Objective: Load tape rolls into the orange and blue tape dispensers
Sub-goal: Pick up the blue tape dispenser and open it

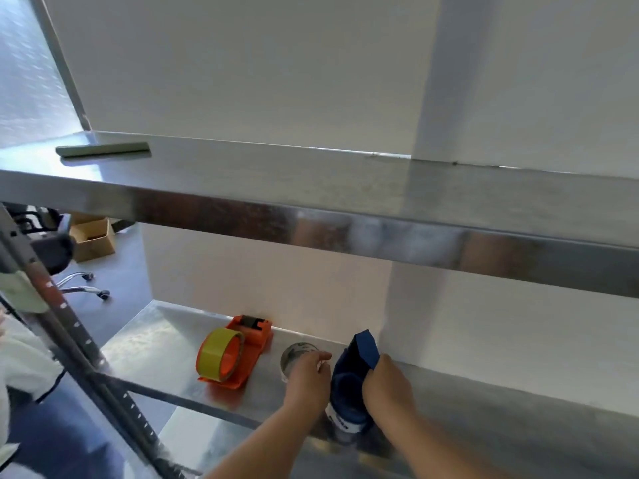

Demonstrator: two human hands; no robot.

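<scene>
An orange tape dispenser [247,354] lies on the lower metal shelf [145,340] with a yellow tape roll [218,354] seated in it. To its right lies a clear tape roll [296,352]; my left hand [306,375] rests on it, fingers curled over its near edge. A blue tape dispenser [352,371] stands beside it, and my right hand [387,382] grips its right side. The blue dispenser's hub looks empty, partly hidden by my hands.
A steel upper shelf [311,202] juts out above the work area, carrying a flat green bar [103,149]. A perforated upright post [83,344] slants at the left. White wall stands behind. A cardboard box [91,238] and chair wheels sit on the floor at left.
</scene>
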